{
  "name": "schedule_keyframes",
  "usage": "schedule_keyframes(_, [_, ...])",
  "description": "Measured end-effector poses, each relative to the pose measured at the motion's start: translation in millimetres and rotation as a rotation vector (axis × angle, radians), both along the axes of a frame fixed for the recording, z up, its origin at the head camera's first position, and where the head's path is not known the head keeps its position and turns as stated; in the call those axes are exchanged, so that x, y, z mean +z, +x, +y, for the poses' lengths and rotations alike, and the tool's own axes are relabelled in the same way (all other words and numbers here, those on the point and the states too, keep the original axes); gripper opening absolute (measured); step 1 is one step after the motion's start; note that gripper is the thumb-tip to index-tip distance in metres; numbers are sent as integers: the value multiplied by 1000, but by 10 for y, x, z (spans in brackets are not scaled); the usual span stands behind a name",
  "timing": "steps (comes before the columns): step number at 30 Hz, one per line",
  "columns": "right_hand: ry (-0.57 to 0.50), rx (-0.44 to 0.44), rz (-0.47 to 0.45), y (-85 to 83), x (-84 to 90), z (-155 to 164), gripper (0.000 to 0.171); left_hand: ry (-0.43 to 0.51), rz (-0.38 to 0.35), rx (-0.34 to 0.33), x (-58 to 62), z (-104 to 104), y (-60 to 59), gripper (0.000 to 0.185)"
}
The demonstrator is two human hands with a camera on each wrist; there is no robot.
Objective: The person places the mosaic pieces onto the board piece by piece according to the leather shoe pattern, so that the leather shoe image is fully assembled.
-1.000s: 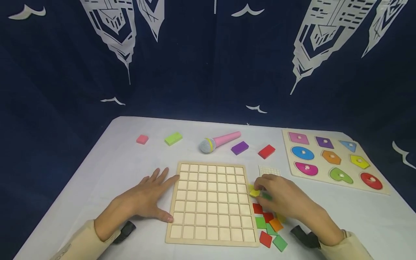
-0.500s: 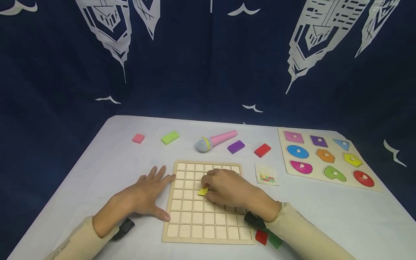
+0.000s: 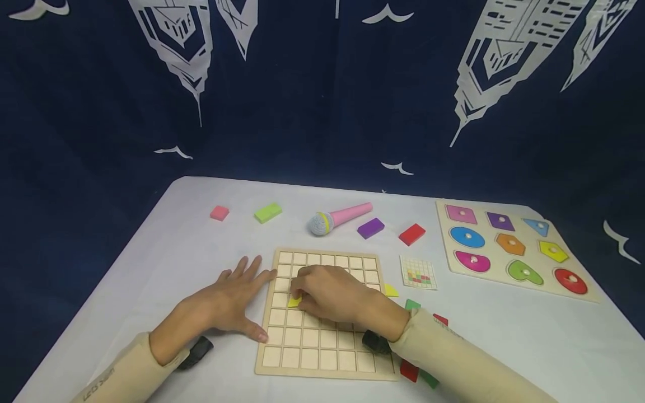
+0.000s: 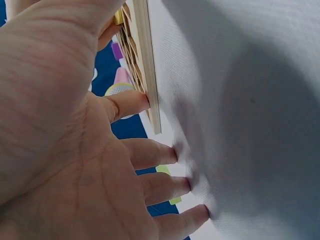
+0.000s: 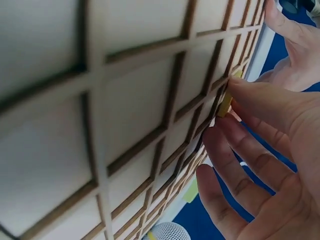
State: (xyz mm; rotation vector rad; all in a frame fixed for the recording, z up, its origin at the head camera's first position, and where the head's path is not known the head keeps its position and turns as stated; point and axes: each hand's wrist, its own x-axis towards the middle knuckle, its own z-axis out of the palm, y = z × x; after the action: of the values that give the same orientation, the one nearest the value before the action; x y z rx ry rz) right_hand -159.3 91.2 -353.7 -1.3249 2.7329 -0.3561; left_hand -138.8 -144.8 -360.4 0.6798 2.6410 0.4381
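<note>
A wooden grid board [image 3: 322, 347] [image 5: 100, 125] [image 4: 145, 75] lies flat on the white table. My right hand [image 3: 327, 291] [image 5: 260, 150] reaches over the board and pinches a yellow square tile [image 3: 294, 301] [image 5: 225, 102] at a cell near the board's left side. My left hand [image 3: 227, 305] [image 4: 100, 150] lies flat on the table with straight fingers, its fingertips and thumb against the board's left edge. Loose coloured tiles [image 3: 410, 369] lie by the board's right side, partly hidden by my right sleeve.
A small pattern card [image 3: 419, 272] lies right of the board. Behind it are a pink toy microphone [image 3: 340, 218], a pink block [image 3: 219, 212], a green one [image 3: 268, 212], a purple one [image 3: 370, 228] and a red one [image 3: 412, 234]. A shape peg puzzle [image 3: 514, 249] sits at the right.
My right hand picked a yellow tile from the pile on the right, carried it left over the board and now holds it lower, near the left columns. The left hand stayed put.
</note>
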Motion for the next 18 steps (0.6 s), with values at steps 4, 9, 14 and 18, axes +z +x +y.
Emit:
schedule_keyframes(4, [6, -10, -14, 39, 13, 20, 14, 7, -6, -2, 9, -19, -28, 119])
schedule_keyframes(9, [32, 15, -27, 106, 34, 131, 22, 121, 9, -18, -17, -98, -169, 98])
schedule_keyframes(14, [-25, 7, -73, 202, 16, 345, 28, 252, 1, -36, -41, -176, -353, 90])
schedule_keyframes(18, [-83, -55, -124, 268, 69, 571, 29, 292, -53, -13, -17, -157, -531, 91])
